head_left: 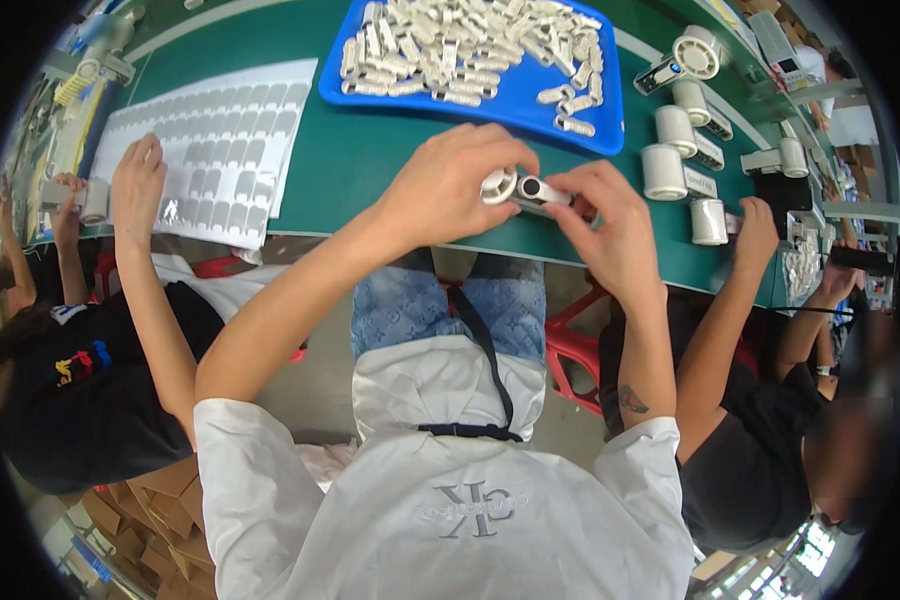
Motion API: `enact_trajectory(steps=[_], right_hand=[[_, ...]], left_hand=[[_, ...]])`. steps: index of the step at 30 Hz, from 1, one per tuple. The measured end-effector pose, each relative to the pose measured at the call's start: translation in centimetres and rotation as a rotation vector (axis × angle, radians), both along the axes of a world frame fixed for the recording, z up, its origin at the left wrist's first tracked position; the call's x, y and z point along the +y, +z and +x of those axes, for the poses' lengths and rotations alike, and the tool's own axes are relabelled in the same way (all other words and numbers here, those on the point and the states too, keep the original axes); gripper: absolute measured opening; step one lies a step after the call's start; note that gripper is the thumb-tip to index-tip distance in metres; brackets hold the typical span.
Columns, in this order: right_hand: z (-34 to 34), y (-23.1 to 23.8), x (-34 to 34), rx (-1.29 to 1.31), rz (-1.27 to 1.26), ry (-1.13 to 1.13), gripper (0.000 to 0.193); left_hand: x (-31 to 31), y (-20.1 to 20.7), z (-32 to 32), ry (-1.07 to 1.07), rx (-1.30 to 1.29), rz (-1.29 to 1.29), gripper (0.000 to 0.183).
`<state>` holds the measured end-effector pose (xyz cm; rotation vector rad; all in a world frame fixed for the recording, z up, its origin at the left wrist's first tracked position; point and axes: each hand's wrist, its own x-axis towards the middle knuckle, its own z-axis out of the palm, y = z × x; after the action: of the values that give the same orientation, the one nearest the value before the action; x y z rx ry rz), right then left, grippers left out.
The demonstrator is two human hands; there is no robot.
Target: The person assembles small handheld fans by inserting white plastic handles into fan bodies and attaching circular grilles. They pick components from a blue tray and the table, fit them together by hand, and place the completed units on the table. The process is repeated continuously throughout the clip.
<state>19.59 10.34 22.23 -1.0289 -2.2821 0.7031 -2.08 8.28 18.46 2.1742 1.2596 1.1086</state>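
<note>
Both hands meet over the near edge of the green table, below the blue tray. My left hand (460, 185) is closed round the white round head of a small handheld fan (499, 187). On the fan's other end, by a dark round spot on the handle, the fingers of my right hand (610, 215) pinch it. The fan lies sideways between the two hands, and my fingers cover part of its handle.
A blue tray (610, 110) full of small white parts stands ahead. To the left lies a sheet of grey stickers (235, 150), with a co-worker's hand (140, 190) on it. Several white fans (664, 172) stand at the right, near another co-worker's hand (758, 235).
</note>
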Motion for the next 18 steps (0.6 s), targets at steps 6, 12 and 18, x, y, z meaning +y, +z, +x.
enact_trajectory(steps=[6, 12, 18], right_hand=[[-0.3, 0.1, -0.6, -0.026, 0.003, -0.071, 0.021], [-0.9, -0.4, -1.1, -0.15, 0.214, -0.101, 0.016], [-0.7, 0.0, -0.6, -0.199, 0.158, -0.057, 0.017]], left_hand=[[0.0, -0.6, 0.2, -0.005, -0.022, 0.048, 0.034], [-0.1, -1.0, 0.0, -0.022, -0.008, 0.079, 0.03], [-0.3, -0.6, 0.0, 0.018, 0.037, 0.029, 0.033]])
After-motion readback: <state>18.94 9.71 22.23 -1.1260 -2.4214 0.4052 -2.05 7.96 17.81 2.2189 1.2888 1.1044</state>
